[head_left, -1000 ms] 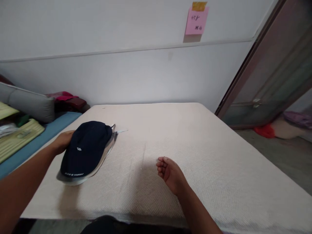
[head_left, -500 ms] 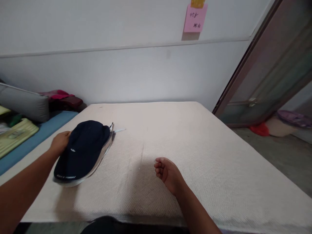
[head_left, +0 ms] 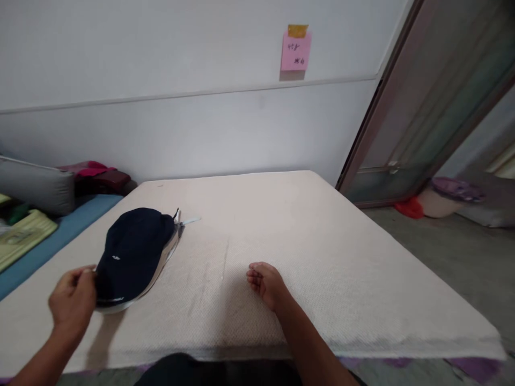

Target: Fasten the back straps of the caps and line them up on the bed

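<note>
A navy baseball cap (head_left: pixel 134 249) with a small white mark on its front lies on the left part of the cloth-covered table (head_left: pixel 257 220), brim toward me. Beige and white edges show beneath it, perhaps of other caps stacked under it. A thin dark strap and a pale strip stick out at its back. My left hand (head_left: pixel 74 297) pinches the left side of the brim between thumb and fingers. Over the middle of the table my right hand (head_left: pixel 265 284) hangs with fingers curled in, and nothing shows in it.
A pink note (head_left: pixel 295 52) is taped to the white wall behind the table. On the left, a grey cushion (head_left: pixel 38 185) and folded yellow cloth (head_left: pixel 28 238) lie on a blue surface. At the right are a framed glass door (head_left: pixel 402 128) and a purple-rimmed bin (head_left: pixel 442 198).
My left hand has slid from the cap's crown side toward me, to the brim. The cap lies nearly as before, and my right hand stays curled. The view has shifted slightly.
</note>
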`<state>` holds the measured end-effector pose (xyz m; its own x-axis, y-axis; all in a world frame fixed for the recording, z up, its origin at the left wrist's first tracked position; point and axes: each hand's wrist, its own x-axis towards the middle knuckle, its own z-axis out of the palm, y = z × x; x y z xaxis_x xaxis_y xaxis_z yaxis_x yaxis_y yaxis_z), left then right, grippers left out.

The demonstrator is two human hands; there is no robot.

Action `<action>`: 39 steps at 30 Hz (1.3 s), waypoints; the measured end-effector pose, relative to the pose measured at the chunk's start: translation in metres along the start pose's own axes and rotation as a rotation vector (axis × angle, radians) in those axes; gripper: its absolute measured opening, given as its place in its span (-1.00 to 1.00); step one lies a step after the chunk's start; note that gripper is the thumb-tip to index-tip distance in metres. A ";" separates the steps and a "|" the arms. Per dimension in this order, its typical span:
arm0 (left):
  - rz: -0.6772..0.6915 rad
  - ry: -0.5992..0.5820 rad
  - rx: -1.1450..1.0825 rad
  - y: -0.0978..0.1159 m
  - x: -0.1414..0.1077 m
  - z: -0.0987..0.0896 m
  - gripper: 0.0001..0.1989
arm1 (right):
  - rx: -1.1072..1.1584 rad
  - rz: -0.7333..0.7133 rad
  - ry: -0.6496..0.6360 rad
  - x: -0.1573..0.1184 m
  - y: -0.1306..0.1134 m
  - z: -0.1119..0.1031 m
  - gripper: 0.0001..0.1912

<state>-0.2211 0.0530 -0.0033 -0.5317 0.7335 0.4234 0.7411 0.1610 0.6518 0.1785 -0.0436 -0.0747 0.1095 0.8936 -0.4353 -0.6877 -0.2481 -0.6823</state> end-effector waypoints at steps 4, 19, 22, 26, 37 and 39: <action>0.087 -0.487 -0.268 0.034 -0.085 -0.008 -0.74 | 0.045 -0.045 -0.036 0.002 0.006 -0.005 -0.83; 0.416 -1.183 -0.312 0.079 -0.218 0.026 -0.73 | -0.066 -0.195 -0.015 -0.005 0.021 -0.002 -0.83; 0.323 -1.121 -0.324 0.066 -0.207 0.040 -0.73 | -0.101 -0.202 0.004 -0.004 0.020 0.001 -0.83; 0.263 -1.073 -0.335 0.063 -0.201 0.057 -0.73 | -0.147 -0.226 0.043 -0.003 0.020 0.004 -0.80; 0.213 -1.066 -0.369 0.055 -0.197 0.064 -0.73 | -0.366 -0.479 0.269 0.001 0.050 0.021 -0.85; 0.211 -1.020 -0.350 0.055 -0.196 0.063 -0.73 | -0.410 -0.512 0.284 -0.003 0.053 0.023 -0.88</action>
<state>-0.0505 -0.0401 -0.0904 0.3002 0.9516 -0.0662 0.5342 -0.1102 0.8382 0.1255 -0.0506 -0.0965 0.5674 0.8174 -0.0997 -0.1809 0.0056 -0.9835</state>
